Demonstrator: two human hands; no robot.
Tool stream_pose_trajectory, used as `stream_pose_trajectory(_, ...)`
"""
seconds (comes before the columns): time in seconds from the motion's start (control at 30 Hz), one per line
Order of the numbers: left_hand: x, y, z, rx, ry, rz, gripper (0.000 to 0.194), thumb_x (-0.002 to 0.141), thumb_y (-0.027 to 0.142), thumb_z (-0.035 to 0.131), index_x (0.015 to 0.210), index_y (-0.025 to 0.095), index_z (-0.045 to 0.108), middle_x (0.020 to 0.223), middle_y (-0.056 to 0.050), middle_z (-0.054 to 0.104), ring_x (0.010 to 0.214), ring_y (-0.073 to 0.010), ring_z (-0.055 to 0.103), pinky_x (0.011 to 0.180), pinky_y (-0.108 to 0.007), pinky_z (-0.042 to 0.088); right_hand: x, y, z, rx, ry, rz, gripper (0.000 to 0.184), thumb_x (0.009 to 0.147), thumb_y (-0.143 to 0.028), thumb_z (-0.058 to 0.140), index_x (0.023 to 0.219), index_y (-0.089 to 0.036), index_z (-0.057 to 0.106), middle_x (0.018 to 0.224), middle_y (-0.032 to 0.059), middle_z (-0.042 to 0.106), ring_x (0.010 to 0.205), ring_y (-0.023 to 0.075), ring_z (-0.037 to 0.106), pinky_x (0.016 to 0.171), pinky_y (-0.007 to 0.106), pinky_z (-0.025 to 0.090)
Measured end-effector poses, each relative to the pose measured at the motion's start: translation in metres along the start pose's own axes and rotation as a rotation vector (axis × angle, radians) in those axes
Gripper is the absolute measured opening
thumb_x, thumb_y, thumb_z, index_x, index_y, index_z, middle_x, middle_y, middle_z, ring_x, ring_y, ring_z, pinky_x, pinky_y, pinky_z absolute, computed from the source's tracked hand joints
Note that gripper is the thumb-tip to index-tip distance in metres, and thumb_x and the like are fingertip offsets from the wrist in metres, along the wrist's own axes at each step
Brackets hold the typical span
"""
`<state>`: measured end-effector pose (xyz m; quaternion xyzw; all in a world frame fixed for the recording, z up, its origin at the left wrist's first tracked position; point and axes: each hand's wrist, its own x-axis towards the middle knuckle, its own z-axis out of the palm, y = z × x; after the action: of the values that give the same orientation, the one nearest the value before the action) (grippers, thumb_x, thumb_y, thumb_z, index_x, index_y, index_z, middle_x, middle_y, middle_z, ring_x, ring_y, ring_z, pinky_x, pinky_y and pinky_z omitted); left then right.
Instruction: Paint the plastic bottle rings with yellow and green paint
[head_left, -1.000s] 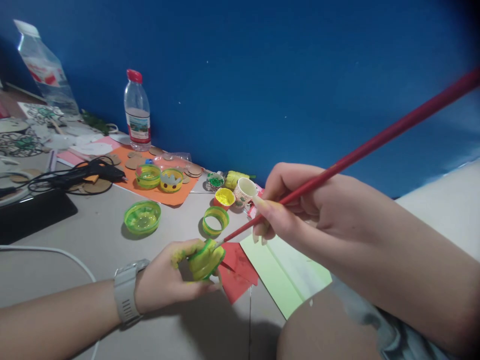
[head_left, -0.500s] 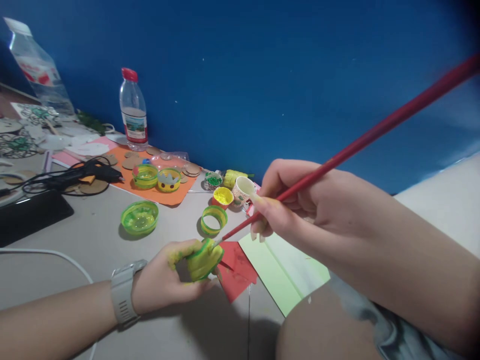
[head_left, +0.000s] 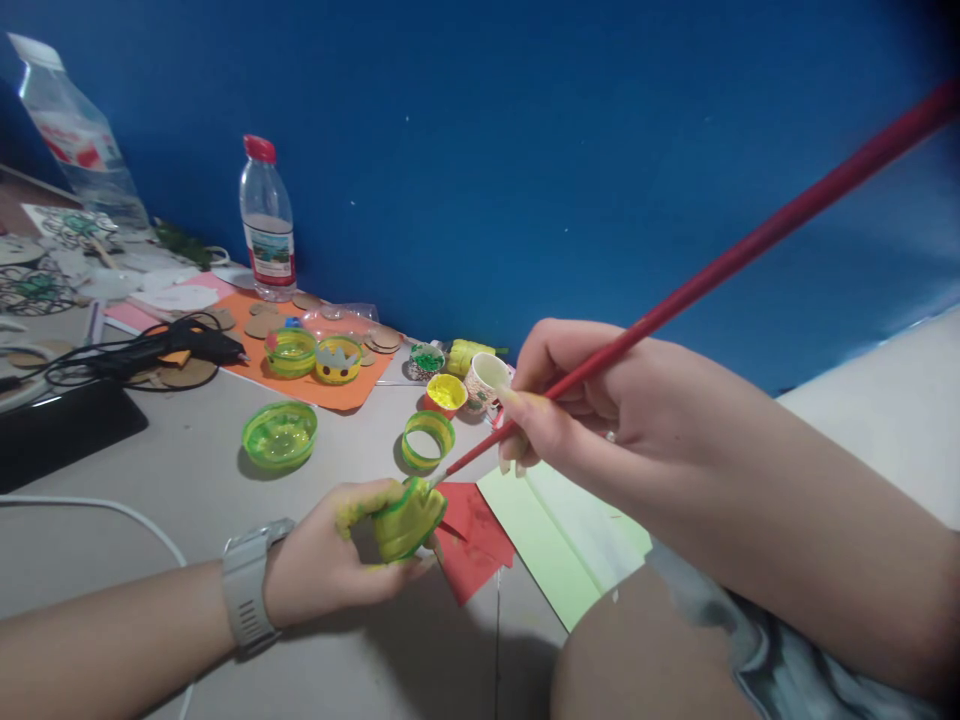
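Note:
My left hand (head_left: 345, 540), its thumb smeared with yellow-green paint, is closed around a small yellow piece with green edges (head_left: 405, 522); its exact kind I cannot make out. Between the thumb and fingers of my right hand (head_left: 570, 400) is a long red paintbrush (head_left: 697, 285), slanting down to the left. Its tip touches the top of the painted piece. Just beyond lies a green and yellow ring (head_left: 428, 441). Behind that stand a cup of yellow paint (head_left: 446, 394), a cup with green contents (head_left: 426, 361) and a pale patterned cup (head_left: 487, 380).
A green plastic bottle base (head_left: 280, 436) sits to the left. Two painted rings, one a crown-decorated ring (head_left: 338, 360), rest on orange paper (head_left: 352, 393). A red-capped bottle (head_left: 268, 225) stands by the blue wall. Red paper (head_left: 476, 540) and light green paper (head_left: 540, 540) lie near my knee.
The brush and my right hand have shifted very slightly, the handle tilting a little steeper. My left hand and the painted piece stay almost still.

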<state>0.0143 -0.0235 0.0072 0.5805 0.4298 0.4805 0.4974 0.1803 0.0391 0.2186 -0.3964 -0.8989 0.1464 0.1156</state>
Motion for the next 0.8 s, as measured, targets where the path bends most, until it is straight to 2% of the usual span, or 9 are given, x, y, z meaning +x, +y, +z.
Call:
stream_pose_trajectory(0.13, -0.0018, -0.0036, 0.0015, 0.000, 0.006, -0.021, 0.032, 0.076, 0.023, 0.071, 0.106, 0.014, 0.066, 0.093, -0.007, 0.072, 0.084, -0.0205, 0.067, 0.077, -0.026, 0.056, 0.0010, 0.0009, 0.0026, -0.012, 0.005, 0.014, 0.012, 0.083, -0.024, 0.052, 0.071, -0.024, 0.051, 0.047, -0.0068, 0.050, 0.037, 0.0085, 0.041, 0.031, 0.018, 0.029)
stream_pose_trajectory(0.27, -0.0023, -0.0088, 0.0031, -0.046, 0.030, -0.014, 0.030, 0.075, 0.024, 0.072, 0.102, 0.014, 0.066, 0.092, -0.008, 0.072, 0.089, -0.0223, 0.067, 0.077, -0.026, 0.056, 0.0032, 0.0002, 0.0030, -0.004, -0.004, -0.003, 0.012, 0.083, -0.022, 0.051, 0.072, -0.024, 0.051, 0.050, -0.0072, 0.054, 0.039, 0.0082, 0.046, 0.034, 0.018, 0.034)
stream_pose_trajectory(0.57, -0.0011, -0.0057, 0.0033, -0.003, 0.035, -0.006, 0.029, 0.076, 0.027, 0.072, 0.102, 0.015, 0.067, 0.094, -0.007, 0.071, 0.085, -0.0207, 0.067, 0.075, -0.025, 0.055, 0.0019, 0.0008, 0.0039, -0.013, -0.004, 0.015, 0.012, 0.084, -0.025, 0.050, 0.071, -0.025, 0.048, 0.055, -0.0068, 0.058, 0.047, 0.0115, 0.055, 0.036, 0.020, 0.035)
stream_pose_trajectory(0.7, -0.0024, -0.0055, 0.0011, 0.040, 0.045, 0.007, 0.029, 0.077, 0.027, 0.072, 0.102, 0.015, 0.066, 0.094, -0.006, 0.072, 0.082, -0.0194, 0.067, 0.074, -0.024, 0.055, 0.0027, 0.0025, 0.0048, -0.061, 0.027, 0.017, 0.014, 0.084, -0.024, 0.049, 0.070, -0.024, 0.046, 0.047, -0.0078, 0.050, 0.038, 0.0087, 0.045, 0.032, 0.018, 0.030)
stream_pose_trajectory(0.8, -0.0020, 0.0002, -0.0001, 0.082, 0.031, 0.009, 0.029, 0.078, 0.025, 0.071, 0.105, 0.016, 0.066, 0.095, -0.004, 0.073, 0.084, -0.0190, 0.067, 0.077, -0.024, 0.054, -0.0019, 0.0005, 0.0019, -0.149, 0.190, 0.059, 0.018, 0.083, -0.025, 0.048, 0.067, -0.024, 0.041, 0.039, -0.0090, 0.039, 0.030, 0.0071, 0.033, 0.027, 0.018, 0.022)
